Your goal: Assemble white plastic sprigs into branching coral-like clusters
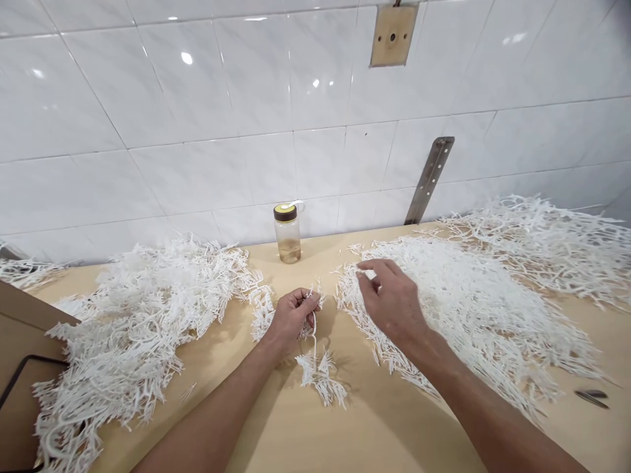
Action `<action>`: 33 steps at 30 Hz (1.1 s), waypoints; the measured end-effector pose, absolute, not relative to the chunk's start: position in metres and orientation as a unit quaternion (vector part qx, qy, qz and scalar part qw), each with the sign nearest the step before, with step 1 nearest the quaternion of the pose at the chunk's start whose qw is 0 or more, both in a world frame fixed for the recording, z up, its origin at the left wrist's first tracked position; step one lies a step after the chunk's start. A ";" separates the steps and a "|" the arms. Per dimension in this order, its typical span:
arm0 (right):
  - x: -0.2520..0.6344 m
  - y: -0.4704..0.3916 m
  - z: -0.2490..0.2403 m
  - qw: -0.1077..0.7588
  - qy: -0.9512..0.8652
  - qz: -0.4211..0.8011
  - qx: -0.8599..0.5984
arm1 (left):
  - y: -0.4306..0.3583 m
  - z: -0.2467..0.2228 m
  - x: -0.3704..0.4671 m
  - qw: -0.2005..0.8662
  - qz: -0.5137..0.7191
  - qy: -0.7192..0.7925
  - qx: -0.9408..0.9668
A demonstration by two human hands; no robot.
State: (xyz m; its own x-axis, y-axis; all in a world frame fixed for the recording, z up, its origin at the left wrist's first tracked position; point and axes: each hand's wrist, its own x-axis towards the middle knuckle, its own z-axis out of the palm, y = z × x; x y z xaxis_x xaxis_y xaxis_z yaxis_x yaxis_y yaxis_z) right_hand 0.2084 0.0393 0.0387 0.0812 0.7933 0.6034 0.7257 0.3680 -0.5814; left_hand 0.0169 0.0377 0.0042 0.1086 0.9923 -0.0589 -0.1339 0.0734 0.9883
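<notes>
My left hand (pixel 297 314) pinches a white branching piece (pixel 320 376) near the middle of the table; its stem hangs down and its frayed lower end fans out over the wood. To the right, my right hand (pixel 389 292) is raised over the left edge of a pile of white branched pieces (pixel 473 302). Its thumb and index finger are bent towards each other with a gap between them, and nothing shows in it. A second white pile (pixel 148 315) lies to the left of my left hand.
A clear bottle (pixel 288 238) with a dark and yellow lid stands near the tiled wall. More white branches (pixel 552 243) lie at the back right. A small dark tool (pixel 593 398) rests at the right. At the left edge stands a brown box (pixel 29 328).
</notes>
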 end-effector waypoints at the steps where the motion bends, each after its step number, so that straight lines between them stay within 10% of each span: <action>1: 0.201 0.036 0.038 0.464 -0.681 0.097 -0.558 | 0.037 0.005 0.017 0.579 0.488 0.452 0.471; 9: 0.172 0.031 0.021 0.384 -0.587 0.468 -0.537 | 0.037 0.005 0.018 0.575 0.486 0.444 0.486; 23: 0.170 0.036 0.004 0.404 -0.576 0.503 -0.502 | 0.039 -0.002 0.016 0.532 0.506 0.448 0.510; 33: 0.169 0.029 0.003 0.335 -0.712 0.262 -0.559 | 0.036 -0.003 0.013 0.437 0.462 0.491 0.596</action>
